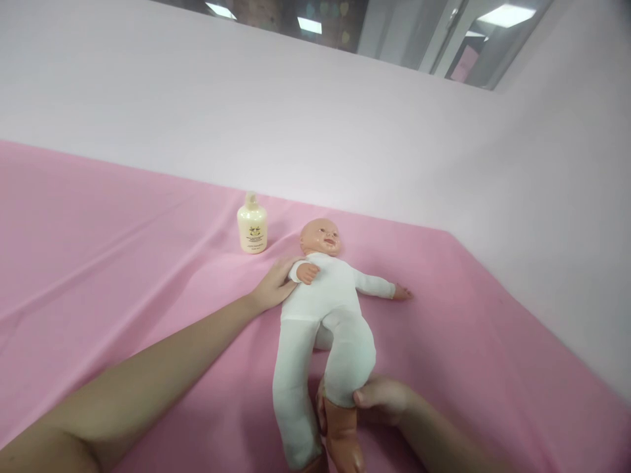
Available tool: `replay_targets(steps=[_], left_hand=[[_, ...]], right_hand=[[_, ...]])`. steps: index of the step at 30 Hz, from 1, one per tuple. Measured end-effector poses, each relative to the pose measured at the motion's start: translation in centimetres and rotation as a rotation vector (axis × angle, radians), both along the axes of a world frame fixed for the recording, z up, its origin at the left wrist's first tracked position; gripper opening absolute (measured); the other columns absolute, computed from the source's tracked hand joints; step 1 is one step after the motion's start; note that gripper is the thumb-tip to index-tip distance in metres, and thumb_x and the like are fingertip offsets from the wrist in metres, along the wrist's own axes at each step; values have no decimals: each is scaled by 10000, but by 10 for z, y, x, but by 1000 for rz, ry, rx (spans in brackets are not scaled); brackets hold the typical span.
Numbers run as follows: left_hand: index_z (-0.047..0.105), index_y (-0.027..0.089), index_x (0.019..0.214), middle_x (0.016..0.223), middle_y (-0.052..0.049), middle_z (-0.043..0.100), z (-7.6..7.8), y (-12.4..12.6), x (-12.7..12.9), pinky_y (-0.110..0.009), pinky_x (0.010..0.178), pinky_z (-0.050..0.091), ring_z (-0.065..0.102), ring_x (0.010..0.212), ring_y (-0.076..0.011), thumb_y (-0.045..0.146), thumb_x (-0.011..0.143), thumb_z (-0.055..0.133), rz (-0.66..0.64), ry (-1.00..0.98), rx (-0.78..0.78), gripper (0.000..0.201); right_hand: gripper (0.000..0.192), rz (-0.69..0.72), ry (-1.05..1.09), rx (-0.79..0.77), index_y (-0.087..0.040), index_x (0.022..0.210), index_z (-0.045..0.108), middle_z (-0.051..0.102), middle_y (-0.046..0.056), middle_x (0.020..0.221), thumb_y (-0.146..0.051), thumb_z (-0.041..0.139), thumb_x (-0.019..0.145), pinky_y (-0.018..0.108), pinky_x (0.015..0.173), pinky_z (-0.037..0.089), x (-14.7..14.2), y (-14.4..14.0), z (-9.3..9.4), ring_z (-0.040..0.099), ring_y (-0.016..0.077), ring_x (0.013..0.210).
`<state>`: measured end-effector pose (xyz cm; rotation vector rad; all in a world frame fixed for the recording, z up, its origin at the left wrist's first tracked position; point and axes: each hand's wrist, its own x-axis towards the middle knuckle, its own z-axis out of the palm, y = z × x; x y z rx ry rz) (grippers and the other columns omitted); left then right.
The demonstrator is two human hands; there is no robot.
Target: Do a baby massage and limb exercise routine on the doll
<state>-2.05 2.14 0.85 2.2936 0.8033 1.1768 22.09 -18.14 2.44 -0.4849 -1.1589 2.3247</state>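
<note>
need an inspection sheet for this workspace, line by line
surface: pink sheet, creased, spread flat
job's things: doll on its back in a white suit, head toward the wall, one arm out to the side, one leg bent up
clutter: cream bottle upright beside the doll's head, apart from it
grippers: left hand rests against the doll's shoulder and arm; right hand grips the bent leg at the shin
cables: nothing seen
surroundings: pale wall behind the sheet; ceiling lights and glass panels above it
</note>
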Motion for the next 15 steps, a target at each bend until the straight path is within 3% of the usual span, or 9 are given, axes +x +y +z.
replay_targets(steps=[6, 15], left_hand=[[561, 213, 1411, 1393, -144, 662, -1, 1, 1, -528, 1136, 458, 614, 1269, -315, 431, 1031, 539, -4, -7, 0, 439], [560, 209, 1417, 1383, -147, 664, -1, 1, 2, -517, 1116, 467, 614, 1258, -324, 463, 1039, 528, -8, -23, -4, 457]], right_hand=[[646, 19, 9, -14, -114, 967, 746, 736, 135, 883, -723, 768, 756, 404, 878, 546, 3, -1, -1, 724, 298, 916], [589, 21, -16, -87, -98, 1051, 765, 778, 155, 989, -606, 835, 761, 480, 1049, 492, 6, -3, 7, 729, 288, 977]])
